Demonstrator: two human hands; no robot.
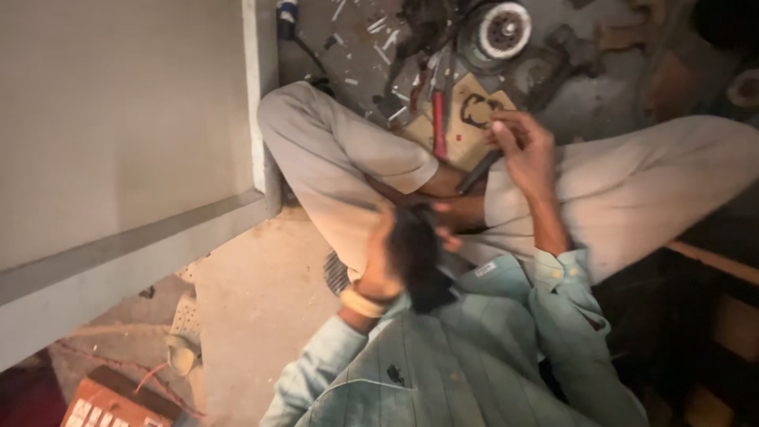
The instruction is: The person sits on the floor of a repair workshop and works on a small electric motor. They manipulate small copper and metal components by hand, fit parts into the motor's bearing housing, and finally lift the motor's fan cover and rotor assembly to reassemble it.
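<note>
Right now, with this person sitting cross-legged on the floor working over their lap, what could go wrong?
The left hand grips a dark, blurred object close to the knee; a slip might hit the leg. The right hand holds a thin dark tool above the lap, which could jab the thigh. Loose tools, such as the red-handled tool, crowd the floor nearby and may be knocked.
</note>
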